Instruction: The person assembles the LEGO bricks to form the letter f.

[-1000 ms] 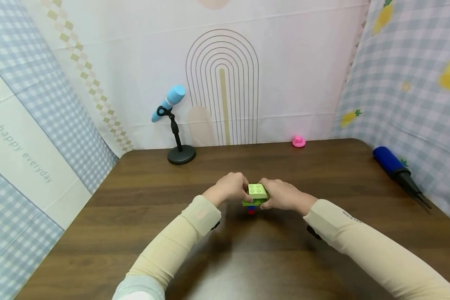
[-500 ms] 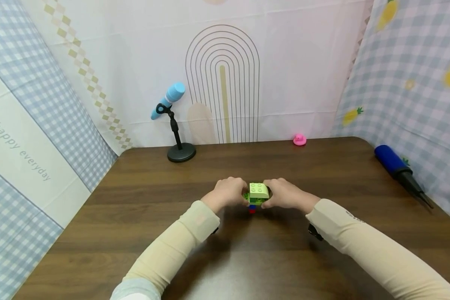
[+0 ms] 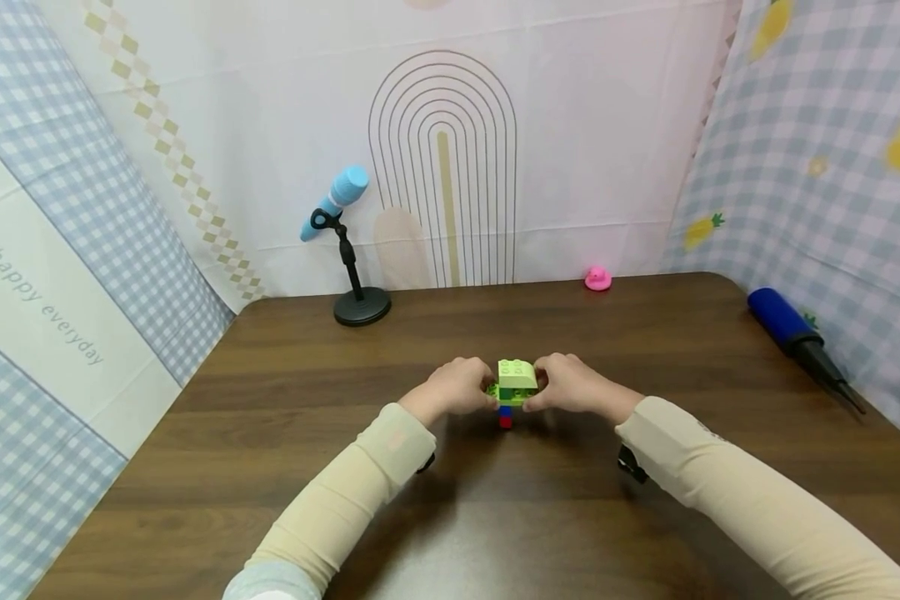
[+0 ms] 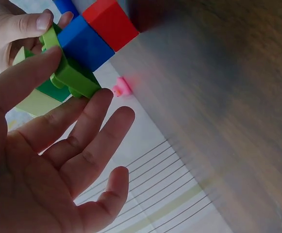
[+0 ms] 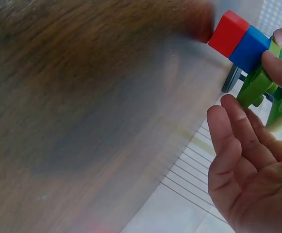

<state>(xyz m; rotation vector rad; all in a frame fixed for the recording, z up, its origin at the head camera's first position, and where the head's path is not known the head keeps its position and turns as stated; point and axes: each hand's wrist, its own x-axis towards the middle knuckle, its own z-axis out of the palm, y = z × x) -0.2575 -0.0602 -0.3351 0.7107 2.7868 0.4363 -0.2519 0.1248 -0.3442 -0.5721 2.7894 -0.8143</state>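
Note:
Between my hands in the head view stands a small stack of toy building bricks. A pale green curved brick tops it, with dark green below, above a lime green plate. Under the plate are a blue brick and, lowest, a red brick whose base appears to meet the table. My left hand pinches the plate's left end between thumb and fingertips. The other end is pinched by my right hand. In both wrist views the lower fingers spread loosely away from the bricks.
On the brown wooden table, a blue toy microphone sits in a black stand at the back left. A pink rubber duck is at the back edge. A blue and black hand pump lies far right.
My left fingers have slid slightly left, so more of the lime plate shows. The right hand has shifted a little right. The brick stack stays almost in place.

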